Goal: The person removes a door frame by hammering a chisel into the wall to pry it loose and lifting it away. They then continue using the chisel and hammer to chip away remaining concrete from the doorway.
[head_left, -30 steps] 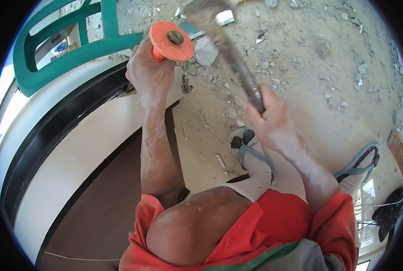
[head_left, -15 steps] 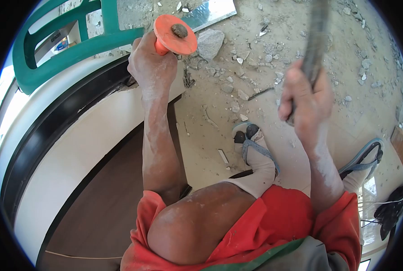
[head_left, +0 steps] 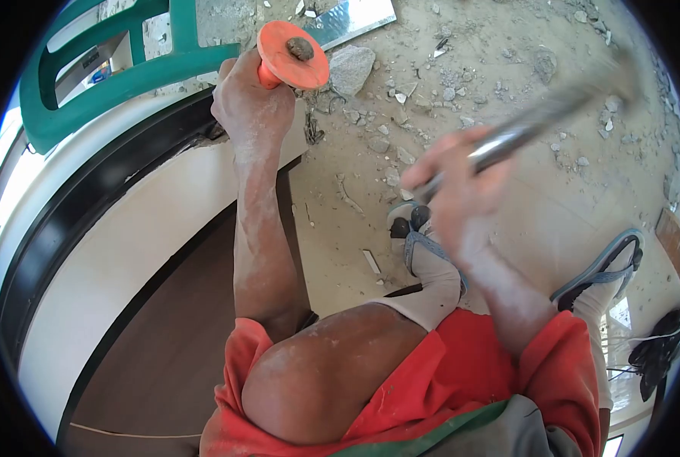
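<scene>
My left hand (head_left: pixel 252 107), dusty with powder, is closed around a chisel with a round orange hand guard (head_left: pixel 309 70). The chisel's struck metal end pokes up through the middle of the guard. Its lower tip is hidden below my fist, beside the broken edge of a black-and-white ledge (head_left: pixel 149 186). My right hand (head_left: pixel 462 190) grips a hammer (head_left: pixel 534 126) by its shiny metal handle. Motion blurs the hammer's head, which is out to the upper right, apart from the chisel.
A green plastic chair (head_left: pixel 119 91) stands at the upper left. Near the chisel lie a large stone (head_left: pixel 351 70) and a reflective strip (head_left: pixel 355 21). Broken rubble (head_left: pixel 450 80) litters the dusty floor. My sandalled feet are below, with a black bag-like bundle (head_left: pixel 656 346) at right.
My right hand has moved left and slightly down, and the hammer has tilted from near upright towards the right. My left hand keeps its hold on the chisel.
</scene>
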The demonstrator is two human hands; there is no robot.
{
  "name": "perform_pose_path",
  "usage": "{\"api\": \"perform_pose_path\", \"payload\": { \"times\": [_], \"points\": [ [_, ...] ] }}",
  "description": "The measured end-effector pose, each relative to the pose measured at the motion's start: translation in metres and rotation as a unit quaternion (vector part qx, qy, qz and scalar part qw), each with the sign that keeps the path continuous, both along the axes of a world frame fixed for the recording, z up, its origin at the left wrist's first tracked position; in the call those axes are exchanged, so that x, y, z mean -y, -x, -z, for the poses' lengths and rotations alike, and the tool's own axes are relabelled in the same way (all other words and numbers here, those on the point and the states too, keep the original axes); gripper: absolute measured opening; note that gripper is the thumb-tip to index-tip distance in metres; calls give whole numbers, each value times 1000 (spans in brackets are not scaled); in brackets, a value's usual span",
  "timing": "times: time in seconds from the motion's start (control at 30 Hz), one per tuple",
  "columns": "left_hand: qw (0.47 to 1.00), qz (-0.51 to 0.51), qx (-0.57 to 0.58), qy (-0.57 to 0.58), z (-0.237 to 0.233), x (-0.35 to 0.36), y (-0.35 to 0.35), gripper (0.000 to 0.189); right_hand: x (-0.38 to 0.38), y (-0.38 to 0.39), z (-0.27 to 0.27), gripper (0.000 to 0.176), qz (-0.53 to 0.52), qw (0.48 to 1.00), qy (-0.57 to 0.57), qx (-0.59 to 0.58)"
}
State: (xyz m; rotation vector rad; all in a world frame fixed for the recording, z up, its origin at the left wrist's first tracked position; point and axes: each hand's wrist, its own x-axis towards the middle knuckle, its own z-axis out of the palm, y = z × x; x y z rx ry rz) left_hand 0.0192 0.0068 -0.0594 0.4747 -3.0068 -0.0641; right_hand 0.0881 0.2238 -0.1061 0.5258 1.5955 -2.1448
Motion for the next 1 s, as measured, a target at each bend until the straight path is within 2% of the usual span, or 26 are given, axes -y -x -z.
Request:
{"api": "perform_pose_path", "payload": {
  "times": [0.07,0.13,0.17,0.23,0.3,0.33,0.37,0.4,0.43,0.53,0.57,0.63,0.67,0.77,0.8,0.83,0.87,0.97,1.0],
  "points": [
    [1000,8,-7,-1,0,-1,4,21,7,-27,17,23,-229,969,-76,-47],
    [1000,17,-15,-16,0,-2,1,22,-16,-7,3,23,-364,930,-42,-7],
    [1000,12,-14,-9,0,-2,1,22,-29,2,3,18,-322,939,-97,-67],
    [1000,9,3,6,-2,-2,0,22,-39,19,-12,14,-150,985,0,86],
    [1000,9,14,14,0,3,-2,22,-29,35,-16,12,82,993,74,50],
    [1000,9,16,16,0,3,-1,22,-24,40,-19,11,197,974,108,28],
    [1000,5,14,15,0,3,-3,22,-14,30,-18,16,149,977,143,48],
    [1000,3,14,13,-1,2,-4,22,-2,-5,-5,18,-42,997,-18,-61],
    [1000,4,10,11,0,1,-1,22,5,-30,5,20,-227,943,-179,-167],
    [1000,12,-3,0,1,0,-2,23,-20,-9,-3,23,-333,939,-65,-59],
    [1000,20,8,5,1,3,-2,21,-29,2,-6,25,-305,947,-83,-59],
    [1000,20,11,5,1,3,-4,20,-38,23,-23,28,-103,993,31,41],
    [1000,19,7,5,1,3,-4,19,-39,30,-26,29,0,993,86,85],
    [1000,13,20,3,0,5,-4,18,-3,10,-23,25,127,980,139,68],
    [1000,9,8,2,0,5,-4,18,0,-8,-13,22,-47,998,50,-3],
    [1000,9,-8,1,2,7,0,18,2,-30,1,20,-215,972,-44,-79],
    [1000,8,-19,0,2,8,2,17,-1,-41,9,17,-374,906,-136,-146],
    [999,-23,-28,-29,1,18,16,16,-32,-1,5,16,-304,950,-76,-17],
    [999,-6,-14,-29,1,18,12,16,-36,8,-5,17,-211,976,-20,40]
  ]
}}
